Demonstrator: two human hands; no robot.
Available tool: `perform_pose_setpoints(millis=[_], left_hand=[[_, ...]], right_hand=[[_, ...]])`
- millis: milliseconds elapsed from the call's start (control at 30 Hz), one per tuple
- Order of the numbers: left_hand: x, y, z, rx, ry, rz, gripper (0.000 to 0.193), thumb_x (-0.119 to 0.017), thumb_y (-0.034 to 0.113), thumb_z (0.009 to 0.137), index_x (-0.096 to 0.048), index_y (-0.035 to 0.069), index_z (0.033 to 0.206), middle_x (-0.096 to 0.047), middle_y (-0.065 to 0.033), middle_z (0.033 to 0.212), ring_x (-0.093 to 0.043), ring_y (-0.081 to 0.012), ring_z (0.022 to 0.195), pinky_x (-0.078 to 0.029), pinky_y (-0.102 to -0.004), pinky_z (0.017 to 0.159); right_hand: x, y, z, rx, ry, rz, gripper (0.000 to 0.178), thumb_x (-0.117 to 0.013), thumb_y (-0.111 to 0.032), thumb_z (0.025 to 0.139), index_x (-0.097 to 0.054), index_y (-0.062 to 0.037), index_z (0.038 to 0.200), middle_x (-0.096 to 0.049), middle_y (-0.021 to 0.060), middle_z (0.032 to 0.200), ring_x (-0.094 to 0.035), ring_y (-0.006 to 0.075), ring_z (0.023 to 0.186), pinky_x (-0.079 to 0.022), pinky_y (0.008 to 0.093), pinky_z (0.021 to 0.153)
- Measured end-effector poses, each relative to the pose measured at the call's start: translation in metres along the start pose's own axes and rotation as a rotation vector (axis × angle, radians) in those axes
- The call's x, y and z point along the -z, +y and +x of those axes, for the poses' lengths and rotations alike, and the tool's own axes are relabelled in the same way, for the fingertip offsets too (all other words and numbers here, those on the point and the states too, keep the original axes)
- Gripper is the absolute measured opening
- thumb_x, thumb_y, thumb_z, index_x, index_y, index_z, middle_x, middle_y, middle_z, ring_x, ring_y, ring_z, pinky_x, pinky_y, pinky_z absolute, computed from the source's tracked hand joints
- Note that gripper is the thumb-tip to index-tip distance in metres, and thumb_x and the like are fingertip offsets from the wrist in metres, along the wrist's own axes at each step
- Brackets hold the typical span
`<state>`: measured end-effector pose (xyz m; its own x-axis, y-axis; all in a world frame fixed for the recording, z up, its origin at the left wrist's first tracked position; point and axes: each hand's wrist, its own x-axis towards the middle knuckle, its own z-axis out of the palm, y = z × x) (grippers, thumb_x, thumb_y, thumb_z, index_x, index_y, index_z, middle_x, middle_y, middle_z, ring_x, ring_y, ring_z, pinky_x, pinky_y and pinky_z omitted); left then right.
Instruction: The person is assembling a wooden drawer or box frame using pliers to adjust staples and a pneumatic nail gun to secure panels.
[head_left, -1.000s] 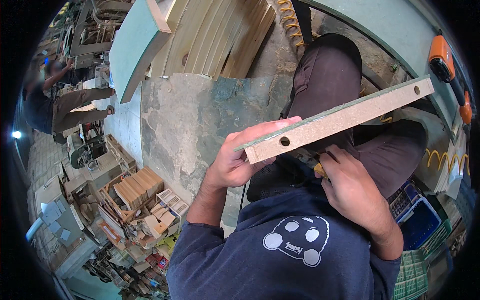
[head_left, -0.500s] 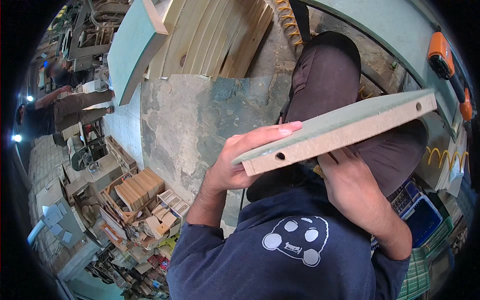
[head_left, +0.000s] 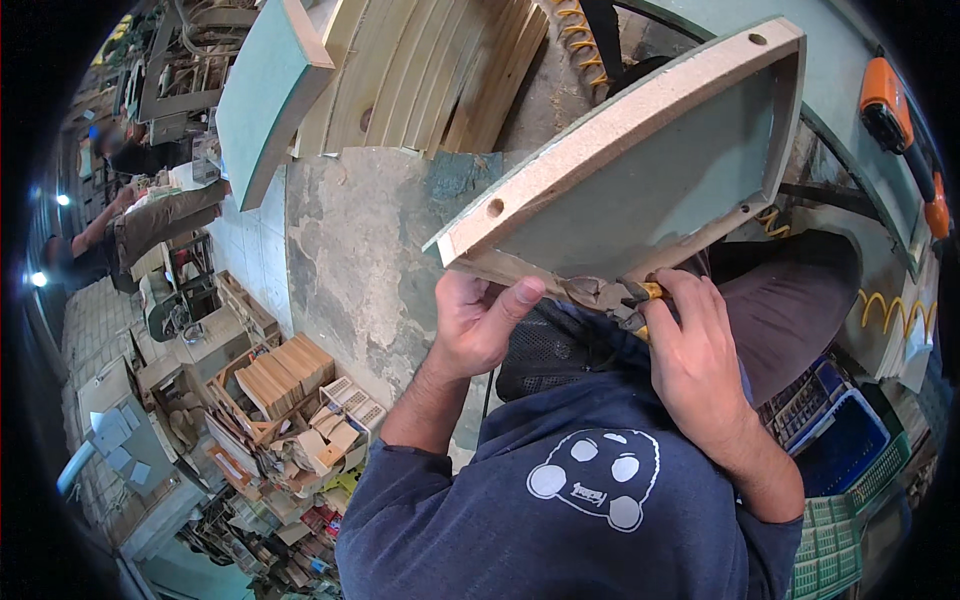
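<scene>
A shallow wooden-framed panel [head_left: 610, 142] with a greenish board inside stands tilted over my lap, its hollow side toward me. Round holes show in its long far edge and near its right end. My left hand [head_left: 472, 318] grips the panel's lower left corner, thumb on the near edge and fingers hidden behind it. In my right hand [head_left: 698, 350] is a pair of pliers [head_left: 606, 297] with yellow handles, fingers closed round them. The metal jaws lie against the panel's near edge; whether they pinch anything is too small to tell.
A stack of curved wooden pieces [head_left: 410, 80] and a curved green-faced panel [head_left: 270, 100] stand ahead on the left. An orange-and-black tool [head_left: 885, 110] lies at the right on a green surface. Blue crate [head_left: 845, 440] lower right. Another person [head_left: 150, 215] works far left.
The panel has been tipped up, so its hollow inner side now faces me and its right end is higher. The pliers in my right hand have come into sight at its near edge.
</scene>
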<state>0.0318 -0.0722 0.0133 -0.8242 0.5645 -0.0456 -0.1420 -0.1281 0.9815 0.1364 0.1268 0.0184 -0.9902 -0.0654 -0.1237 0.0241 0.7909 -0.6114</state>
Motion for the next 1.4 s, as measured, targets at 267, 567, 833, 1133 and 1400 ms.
perform_pose_setpoints(millis=[267,567,833,1133,1400], left_hand=[[-0.003,-0.001,-0.004,-0.004,-0.009,0.015,0.041,-0.058,0.01,0.088,-0.044,-0.005,0.124,-0.054,-0.0155,0.12,-0.05,-0.021,0.111,-0.037,-0.0359,0.095],[-0.008,-0.002,-0.002,0.032,0.084,-0.012,0.035,-0.058,0.008,0.09,-0.046,-0.008,0.119,-0.06,-0.0133,0.106,-0.057,-0.016,0.097,-0.045,-0.0294,0.085],[-0.004,-0.003,-0.004,0.052,0.02,0.101,0.034,-0.057,0.008,0.091,-0.045,-0.006,0.119,-0.059,-0.0142,0.11,-0.056,-0.0165,0.101,-0.045,-0.0305,0.088],[-0.006,-0.007,-0.003,0.026,0.064,-0.002,0.037,-0.056,0.007,0.091,-0.041,-0.006,0.122,-0.057,-0.0154,0.113,-0.056,-0.0176,0.102,-0.044,-0.0318,0.089],[-0.008,-0.006,-0.002,0.026,0.08,-0.007,0.036,-0.056,0.008,0.091,-0.042,-0.006,0.121,-0.058,-0.0153,0.111,-0.056,-0.0174,0.1,-0.045,-0.0314,0.088]], right_hand=[[-0.004,-0.003,-0.001,0.006,0.015,-0.002,0.02,-0.053,-0.012,0.079,-0.053,-0.0007,0.095,-0.049,0.0166,0.111,-0.048,0.0319,0.109,-0.036,0.0489,0.096],[-0.007,-0.006,-0.001,0.001,0.016,-0.052,0.019,-0.052,-0.01,0.076,-0.052,-0.0009,0.093,-0.051,0.0143,0.107,-0.05,0.0279,0.102,-0.04,0.0429,0.086],[-0.016,0.002,-0.005,-0.049,-0.089,0.006,0.02,-0.052,-0.01,0.075,-0.053,-0.0014,0.094,-0.053,0.0123,0.105,-0.051,0.0257,0.1,-0.041,0.0387,0.084],[-0.021,0.003,-0.005,0.03,0.084,0.007,0.021,-0.053,-0.011,0.076,-0.053,0.0002,0.093,-0.051,0.0158,0.109,-0.05,0.0306,0.106,-0.038,0.0449,0.092],[-0.023,0.002,-0.004,0.017,0.072,0.03,0.021,-0.053,-0.011,0.076,-0.053,0.0003,0.094,-0.051,0.0162,0.11,-0.05,0.0309,0.105,-0.038,0.0446,0.091]])
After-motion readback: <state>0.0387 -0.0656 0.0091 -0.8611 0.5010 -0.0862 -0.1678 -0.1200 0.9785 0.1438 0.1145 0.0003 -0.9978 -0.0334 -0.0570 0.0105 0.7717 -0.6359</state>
